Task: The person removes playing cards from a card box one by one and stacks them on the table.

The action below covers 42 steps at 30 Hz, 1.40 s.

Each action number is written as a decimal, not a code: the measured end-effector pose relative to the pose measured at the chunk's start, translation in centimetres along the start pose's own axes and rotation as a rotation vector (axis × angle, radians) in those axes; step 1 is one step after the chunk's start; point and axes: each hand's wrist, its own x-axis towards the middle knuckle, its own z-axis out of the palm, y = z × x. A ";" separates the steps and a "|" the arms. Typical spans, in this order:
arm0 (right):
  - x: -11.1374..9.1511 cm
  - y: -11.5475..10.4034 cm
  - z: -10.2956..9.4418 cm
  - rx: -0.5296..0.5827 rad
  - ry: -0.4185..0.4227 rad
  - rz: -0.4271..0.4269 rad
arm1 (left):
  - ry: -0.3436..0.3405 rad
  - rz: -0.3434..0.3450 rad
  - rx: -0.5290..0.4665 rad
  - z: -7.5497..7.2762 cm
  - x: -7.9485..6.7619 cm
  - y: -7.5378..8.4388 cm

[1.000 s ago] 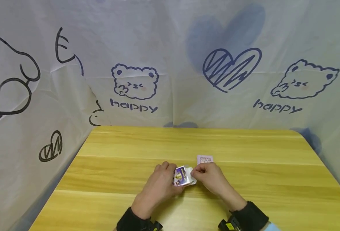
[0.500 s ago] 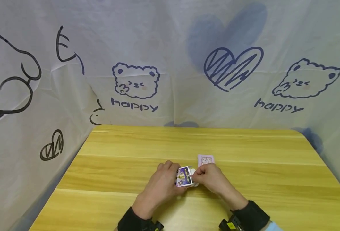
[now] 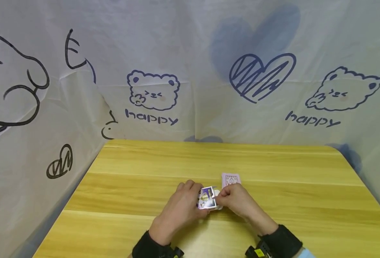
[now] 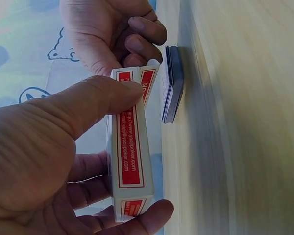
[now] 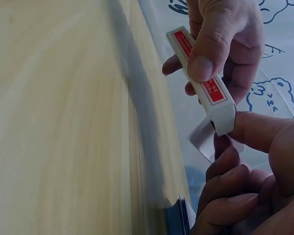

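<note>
My left hand (image 3: 181, 204) grips a small playing card box (image 3: 207, 198), held above the table with its purple picture face up. In the left wrist view, the thumb presses the box's red-and-white side (image 4: 130, 152) and the fingers lie behind it. At the box's right end the lid flap (image 5: 203, 138) hangs open. My right hand (image 3: 236, 200) pinches that end between thumb and forefinger, its other fingers curled. Which part of the end it pinches is partly hidden. Just beyond the right hand, a deck of cards (image 3: 231, 178) lies on the table, back pattern up, partly covered by that hand.
The wood-patterned table (image 3: 128, 161) extends around both hands, with its far edge near the wall. White cloth (image 3: 203, 107) with drawn bears and hearts hangs behind it and along the sides. Each wrist wears a black band (image 3: 281, 240) with a camera.
The box has tilted slightly and its printed face now catches more glare. My right fingertips sit closer against its end, where less white flap shows. The deck lies still; the head view has shifted slightly.
</note>
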 end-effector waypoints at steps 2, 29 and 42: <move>0.0 0.1 0.0 -0.020 0.009 0.017 | -0.005 0.003 -0.005 0.0 0.0 0.1; 0.2 0.2 -0.6 0.150 0.024 0.023 | -0.031 -0.068 -0.021 -0.2 0.0 -0.2; 0.6 -0.1 -1.0 0.183 0.162 0.058 | -0.014 -0.155 -0.016 -0.4 0.1 -0.4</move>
